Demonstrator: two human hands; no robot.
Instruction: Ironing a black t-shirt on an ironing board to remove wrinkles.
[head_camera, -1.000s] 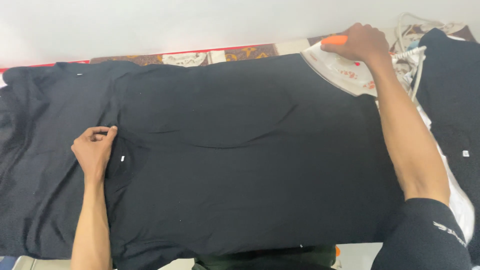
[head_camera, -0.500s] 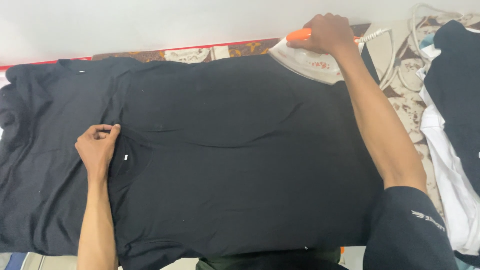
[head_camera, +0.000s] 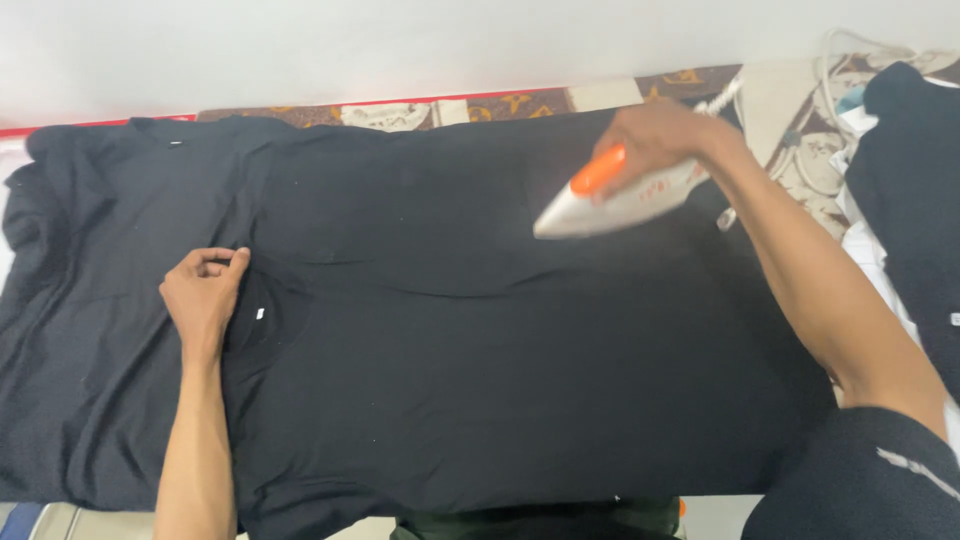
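Garment: we see a black cotton T-shirt (head_camera: 480, 330) spread flat over the ironing surface; its long axis runs from left to right across the frame, and the collar lies at centre left.
Iron: our white electric iron with an orange handle (head_camera: 615, 200) is on the shirt at upper right of centre, its tip towards the left; it looks blurred.
Right hand: our right hand (head_camera: 665, 140) is closed around the iron's handle, coming in from the right edge.
Left hand: our left hand (head_camera: 205, 295) rests on the shirt at centre left, fingers curled and pinching the cloth just beside the collar.
Relation: the wide cloth between both hands lies to the left of the iron; the right hand is the nearer one to it.
Around: a patterned brown and cream cover (head_camera: 450, 108) shows along the upper edge; a white cord (head_camera: 830, 90) and other dark clothes (head_camera: 915, 190) lie at upper right.
Obstacles: a soft fold (head_camera: 430, 280) crosses the middle of the shirt.
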